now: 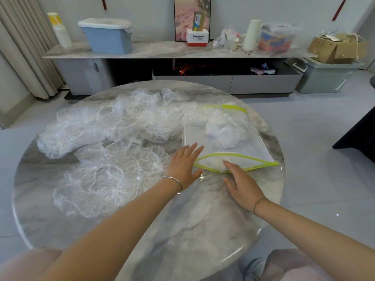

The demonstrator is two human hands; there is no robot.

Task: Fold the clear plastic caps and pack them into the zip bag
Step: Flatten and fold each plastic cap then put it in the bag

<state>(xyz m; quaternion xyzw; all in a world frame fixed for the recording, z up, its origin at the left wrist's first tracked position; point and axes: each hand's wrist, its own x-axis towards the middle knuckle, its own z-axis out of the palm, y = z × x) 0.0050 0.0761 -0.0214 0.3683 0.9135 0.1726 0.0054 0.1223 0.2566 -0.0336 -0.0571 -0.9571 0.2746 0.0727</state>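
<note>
a: where is the zip bag (194, 136)?
b: it lies flat near the right edge of the counter (182, 230). its green mouth faces us and gapes open.
a: is anything in it?
b: yes, we see white scrunched caps (225, 128) inside, and one wad (215, 164) sits right at the mouth.
a: what do our hands do?
b: our left hand (185, 163) lies flat on the bag's near left corner, by the mouth. its fingers (192, 149) are straight and hold nothing.
a: and our right hand (241, 185)?
b: its fingers are straight too. the tips touch the wad at the bag's mouth. they grip nothing.
a: where are the other clear caps?
b: a big crinkly heap (113, 122) runs from the left edge toward the far edge of the counter. one flat cap (105, 179) lies spread out nearer to us, just left of our left hand.
</note>
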